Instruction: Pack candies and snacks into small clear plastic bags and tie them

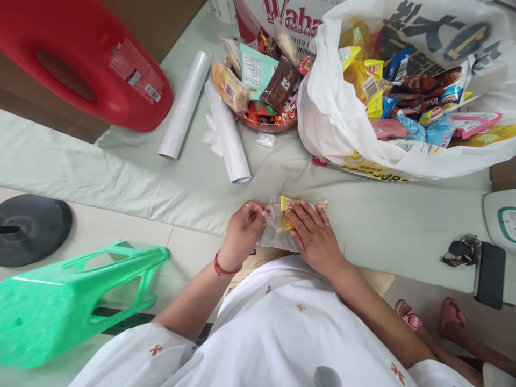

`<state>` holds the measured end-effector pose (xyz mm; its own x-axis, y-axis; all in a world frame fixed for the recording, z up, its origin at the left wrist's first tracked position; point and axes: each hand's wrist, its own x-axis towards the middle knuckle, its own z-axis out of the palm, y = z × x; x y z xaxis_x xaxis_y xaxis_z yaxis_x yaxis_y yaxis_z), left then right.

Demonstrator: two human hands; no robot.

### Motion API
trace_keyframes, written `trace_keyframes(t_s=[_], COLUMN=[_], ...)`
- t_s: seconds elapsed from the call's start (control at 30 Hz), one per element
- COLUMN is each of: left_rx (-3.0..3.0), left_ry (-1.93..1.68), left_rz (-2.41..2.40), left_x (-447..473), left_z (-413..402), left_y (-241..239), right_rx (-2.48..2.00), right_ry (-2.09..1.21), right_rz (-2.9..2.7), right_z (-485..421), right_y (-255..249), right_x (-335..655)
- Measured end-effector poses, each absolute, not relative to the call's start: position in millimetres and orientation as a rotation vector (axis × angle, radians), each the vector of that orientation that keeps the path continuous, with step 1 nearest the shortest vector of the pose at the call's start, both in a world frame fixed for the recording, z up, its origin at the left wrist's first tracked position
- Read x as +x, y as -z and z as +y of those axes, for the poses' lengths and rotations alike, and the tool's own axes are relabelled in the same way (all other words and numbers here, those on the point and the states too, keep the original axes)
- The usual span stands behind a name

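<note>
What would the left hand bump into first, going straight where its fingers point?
Probably the yellow packet, whose clear end the left hand seems to pinch, then the right hand; depth is unclear.

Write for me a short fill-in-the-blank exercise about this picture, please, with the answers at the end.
The left hand pinches clear plastic, and the bracelet on its wrist is ____.
The right hand lies on a yellow packet; beyond, ____ white rolls lie on the cloth.
The plastic stool is ____ in colour.
In this view, the bowl of snacks stands to the ____ of the white bag.
Missing words: red; two; green; left.
</note>
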<state>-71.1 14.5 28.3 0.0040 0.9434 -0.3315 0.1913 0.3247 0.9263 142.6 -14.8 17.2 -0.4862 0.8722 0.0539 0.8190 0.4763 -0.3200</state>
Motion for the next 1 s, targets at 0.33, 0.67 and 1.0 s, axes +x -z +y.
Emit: trace_keyframes(t_s=[0.33,0.67,1.0], left_rx=[2.087,2.513,1.775], left_ry=[-0.889,-0.594,-0.989], left_rz=[1.482,1.290,1.266], left_x=[-6.0,-13.5,-22.4], left_z=[-12.0,-15.5,3.0], left_y=[-24.0,-4.9,-21.0], right_rx=[-1.471,-1.150,-1.246], right_ry=[-0.437,-1.318,-1.134], right_rz=[-2.268,-1.691,-1.187], right_z=[-20.5,-12.6,-4.6], right_y=[-0.5,-22.8,-32.4], right_x=[137.9,161.7,227.0])
